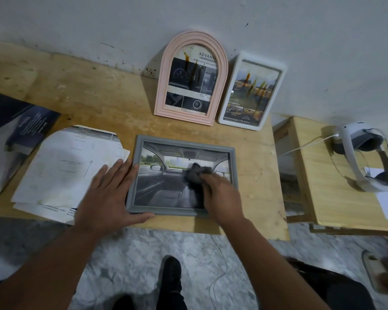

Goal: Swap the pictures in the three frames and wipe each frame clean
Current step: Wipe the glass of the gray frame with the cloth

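Arched frame point(191, 78) left of upright frame point(251, 92); flat frame point(184, 145) before them.

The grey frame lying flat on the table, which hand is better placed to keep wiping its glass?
The right hand: it already grips the dark cloth on the glass of the grey frame. The left hand lies flat against the frame's left edge, bracing it, with no cloth.
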